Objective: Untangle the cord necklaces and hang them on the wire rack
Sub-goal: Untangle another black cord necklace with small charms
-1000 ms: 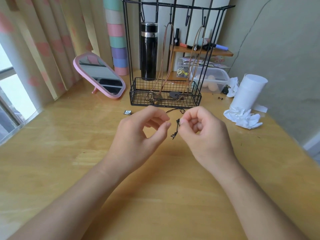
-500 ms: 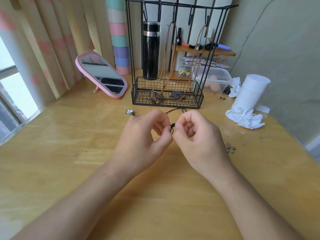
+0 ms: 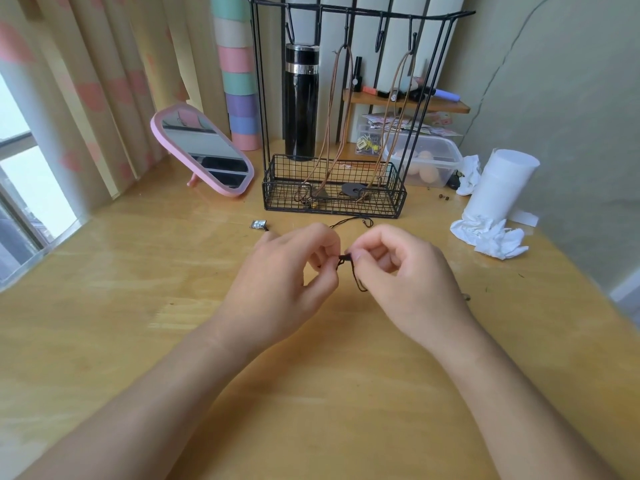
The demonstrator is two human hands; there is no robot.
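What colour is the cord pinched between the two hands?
Black; the cord shows best in the head view.

Wooden counter (image 3: 104, 306). Rear left: pink mirror (image 3: 202, 150), tilted back on its stand, near curtain (image 3: 86, 81) and window (image 3: 20, 188). Behind it, pastel-banded tube (image 3: 239, 74), upright. Black flask (image 3: 300, 102) upright to the tube's right. Rear right: small shelf (image 3: 450, 106) carrying pens, clear tub (image 3: 433, 161) beneath. Right edge: white roll (image 3: 498, 183) upright, crumpled tissue (image 3: 491, 233) touching its base.

Wooden table (image 3: 138, 306): wire rack (image 3: 334, 199), pink mirror (image 3: 204, 150), tissue roll (image 3: 498, 185).
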